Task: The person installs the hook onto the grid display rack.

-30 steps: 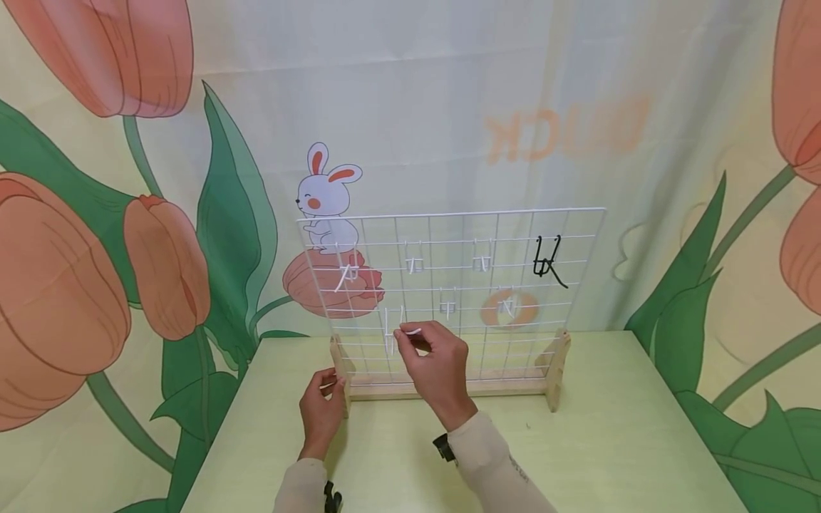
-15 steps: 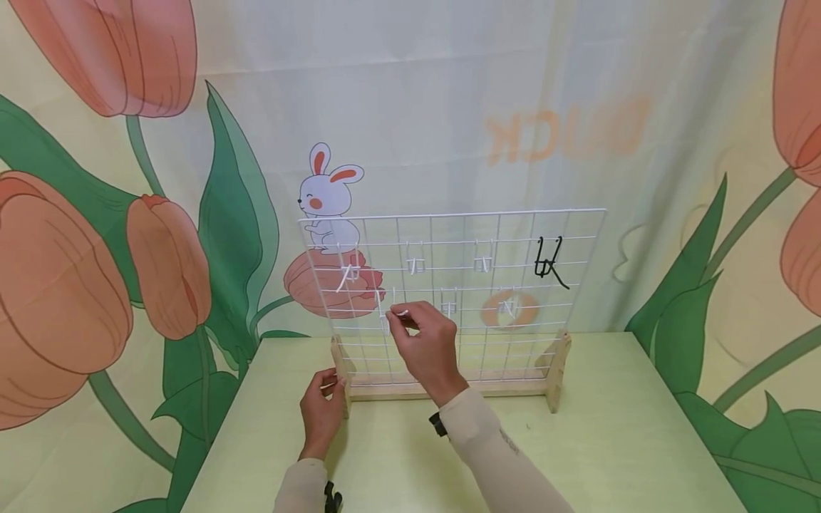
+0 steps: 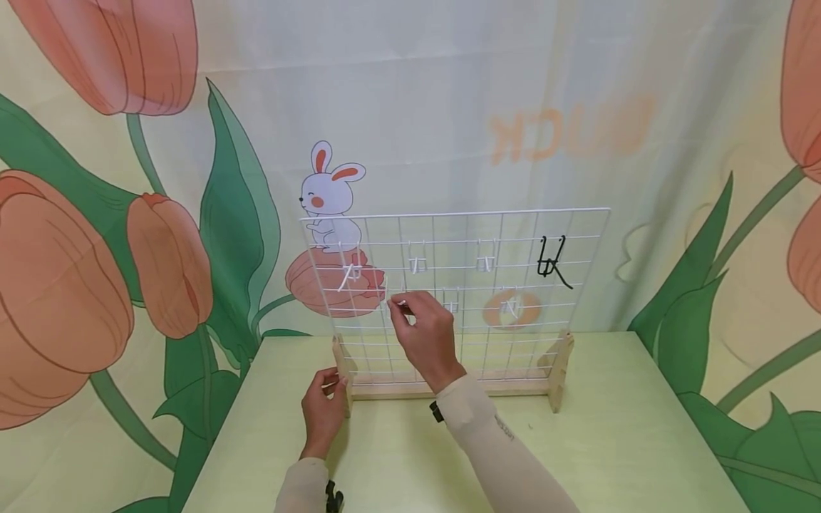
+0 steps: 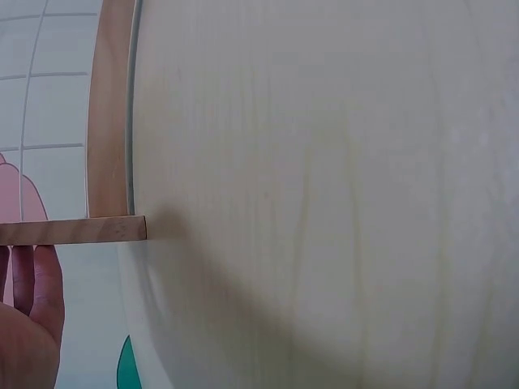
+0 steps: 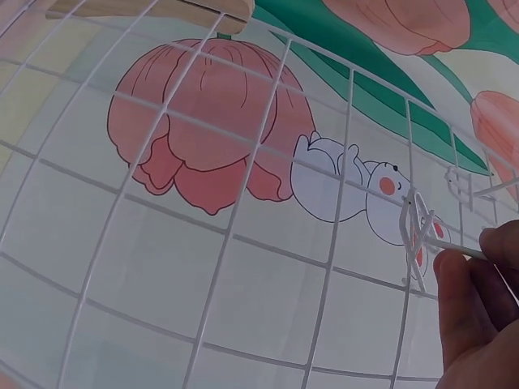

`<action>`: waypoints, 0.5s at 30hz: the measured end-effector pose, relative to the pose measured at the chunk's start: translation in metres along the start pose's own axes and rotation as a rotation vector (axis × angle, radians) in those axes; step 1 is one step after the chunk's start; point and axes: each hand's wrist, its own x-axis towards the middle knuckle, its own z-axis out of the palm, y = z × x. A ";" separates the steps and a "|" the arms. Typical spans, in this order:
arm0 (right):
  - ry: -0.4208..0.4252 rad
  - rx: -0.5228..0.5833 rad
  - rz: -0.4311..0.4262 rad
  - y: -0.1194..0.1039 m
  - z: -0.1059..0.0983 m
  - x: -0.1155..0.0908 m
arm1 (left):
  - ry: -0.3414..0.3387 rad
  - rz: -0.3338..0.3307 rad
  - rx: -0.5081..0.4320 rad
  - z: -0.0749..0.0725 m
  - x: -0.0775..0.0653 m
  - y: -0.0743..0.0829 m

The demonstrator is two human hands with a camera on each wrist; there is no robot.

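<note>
A white wire grid panel stands upright in a wooden stand. My right hand pinches the prong of a white display hook between thumb and fingers. In the right wrist view, the hook's back frame overlaps the grid wires. My left hand is at the stand's left foot; in the left wrist view, its fingertips touch the foot's outer face. A white hook hangs at the upper left of the grid, up and left of my right hand.
On the grid hang more white hooks, including an upper middle hook, an upper right hook and a lower right hook. A black hook hangs at far right. The pale table meets a printed curtain.
My right hand has moved up and slightly left along the grid, carrying the white hook. My left hand has stayed at the stand's left foot.
</note>
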 end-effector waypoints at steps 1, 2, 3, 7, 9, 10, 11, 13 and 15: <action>-0.001 -0.007 -0.004 0.000 0.000 0.000 | 0.000 0.000 0.002 0.000 0.000 0.000; -0.005 -0.016 -0.007 0.000 0.001 0.000 | 0.002 0.001 0.004 0.000 0.000 0.000; -0.009 -0.026 -0.012 0.001 0.002 0.000 | 0.003 0.001 0.007 0.000 0.000 0.000; -0.024 -0.059 -0.031 0.001 0.004 -0.002 | 0.013 0.007 0.007 0.000 0.000 0.000; -0.027 -0.069 -0.039 0.002 0.005 -0.003 | 0.015 0.010 0.005 0.000 0.000 0.000; -0.028 -0.070 -0.042 0.001 0.005 -0.003 | 0.016 0.012 0.004 0.001 0.000 0.000; -0.028 -0.071 -0.043 0.001 0.005 -0.004 | 0.016 0.012 0.003 0.001 0.000 0.000; -0.033 -0.071 -0.044 0.001 0.005 -0.006 | 0.015 0.010 0.005 0.000 0.000 0.001; -0.042 -0.073 -0.043 0.001 0.006 -0.008 | 0.012 0.008 0.008 0.000 -0.001 0.001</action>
